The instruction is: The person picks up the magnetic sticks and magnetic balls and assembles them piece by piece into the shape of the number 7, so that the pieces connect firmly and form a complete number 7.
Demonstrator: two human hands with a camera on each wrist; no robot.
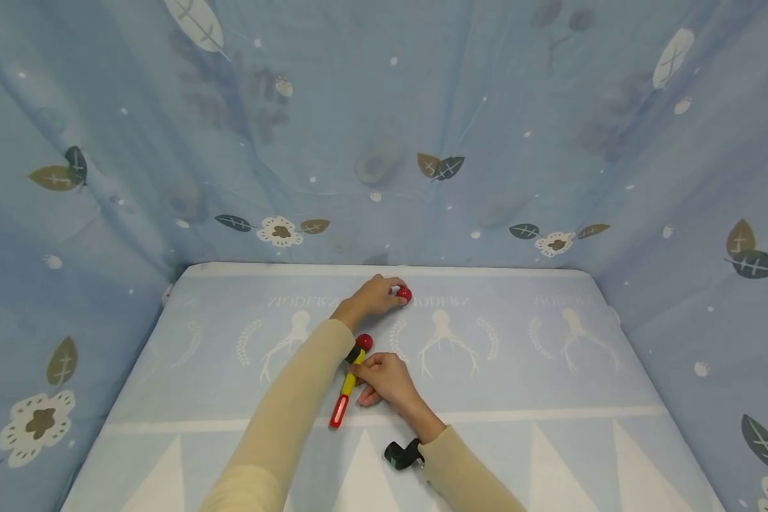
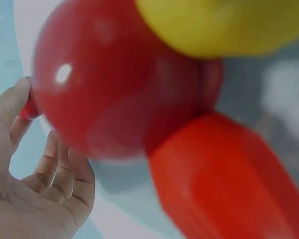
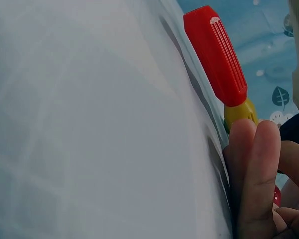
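Observation:
Near the far edge of the table, my left hand [image 1: 379, 295] pinches a small red ball [image 1: 404, 294] between thumb and finger; the other fingers are spread in the left wrist view. Closer in, my right hand [image 1: 387, 377] pinches the yellow middle of a toy stick [image 1: 348, 384] with a ridged red handle [image 3: 217, 55]. At the stick's far end, beside the left wrist, is a second red ball [image 1: 364, 342]. This ball [image 2: 99, 84] looms large in the left wrist view; I cannot tell whether it is joined to the stick.
The table [image 1: 518, 391] has a pale blue and white printed cover. Blue patterned cloth [image 1: 384, 142] hangs at its back and sides. A black wrist camera [image 1: 402, 455] sits at the right wrist; the left forearm reaches across beside the stick.

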